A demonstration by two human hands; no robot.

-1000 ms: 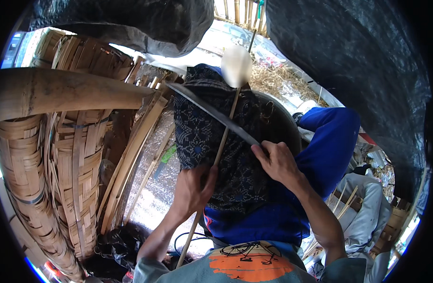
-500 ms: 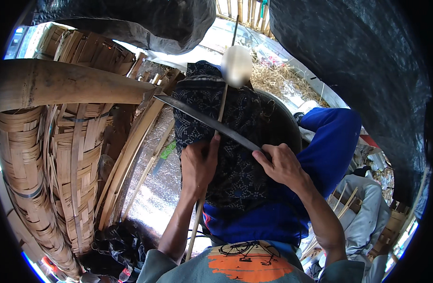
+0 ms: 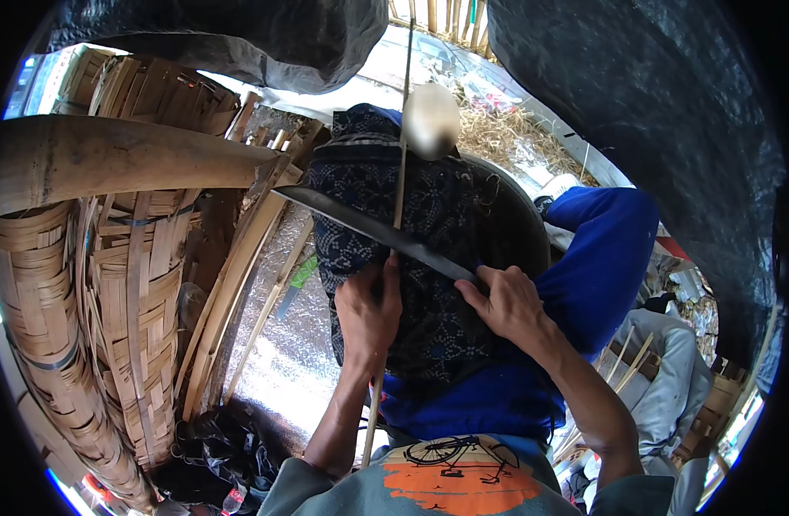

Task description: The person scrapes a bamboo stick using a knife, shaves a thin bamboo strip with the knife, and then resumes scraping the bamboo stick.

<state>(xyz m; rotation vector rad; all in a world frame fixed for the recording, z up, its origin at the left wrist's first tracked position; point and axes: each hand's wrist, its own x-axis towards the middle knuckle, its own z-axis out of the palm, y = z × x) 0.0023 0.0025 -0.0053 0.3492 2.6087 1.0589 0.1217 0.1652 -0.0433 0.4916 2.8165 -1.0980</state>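
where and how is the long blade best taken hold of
Probably by its lower right end, coming from the person's right, as the right hand holds it: the long blade slants away up-left, crossing the thin strip, so that end keeps the grip off the crossing.

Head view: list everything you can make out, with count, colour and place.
Long blade: one, dark grey, crossing the strip
Thin strip: one, tan, running lengthwise over the cloth
Patterned cloth: one, dark blue, centre
Woven bamboo pieces: at least two, tan, left
Thick pole: one, brown, upper left
Small tool: one, green and grey, left of cloth
Sheeting: two, black, top and right
Straw: uncountable, yellowish, beyond the cloth
Crumpled plastic: uncountable, black, lower left
Fabric: one area, grey, right
Trousers: one pair, blue, centre right
Left hand: one, bare, pinching the strip
Right hand: one, bare, gripping the blade
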